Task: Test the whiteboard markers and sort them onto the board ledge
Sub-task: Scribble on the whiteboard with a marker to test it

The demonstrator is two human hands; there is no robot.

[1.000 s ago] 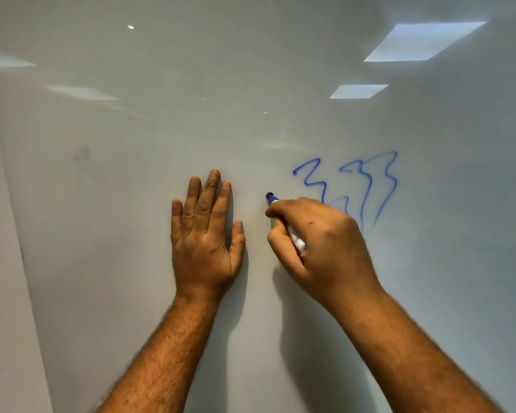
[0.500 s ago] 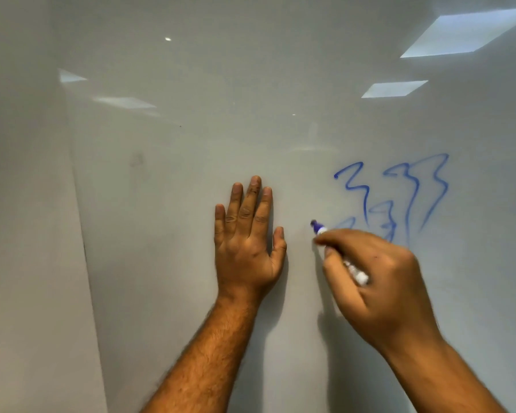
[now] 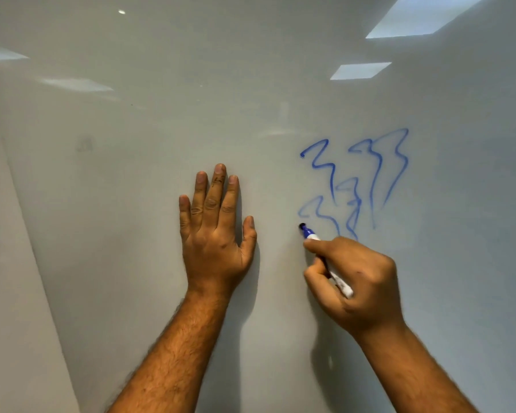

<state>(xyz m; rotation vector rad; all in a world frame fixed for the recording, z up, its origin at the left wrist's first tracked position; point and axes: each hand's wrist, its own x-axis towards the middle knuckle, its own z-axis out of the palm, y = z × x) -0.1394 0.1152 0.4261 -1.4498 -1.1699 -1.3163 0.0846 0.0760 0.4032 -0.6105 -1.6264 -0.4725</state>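
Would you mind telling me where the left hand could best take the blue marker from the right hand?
Probably by the white rear end, coming from below: it juts out bare past the right hand, whose fingers wrap the marker near its tip. The left hand lies flat on the whiteboard.

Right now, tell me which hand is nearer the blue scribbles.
Right. The right hand sits just below the blue scribbles, holding the marker; the left hand lies flat well left.

A white marker [image 3: 325, 257] with a blue collar and dark tip is lying slanted, uncapped, its tip touching a glossy white whiteboard [image 3: 161, 114] just below and left of looping blue scribbles [image 3: 355, 180].
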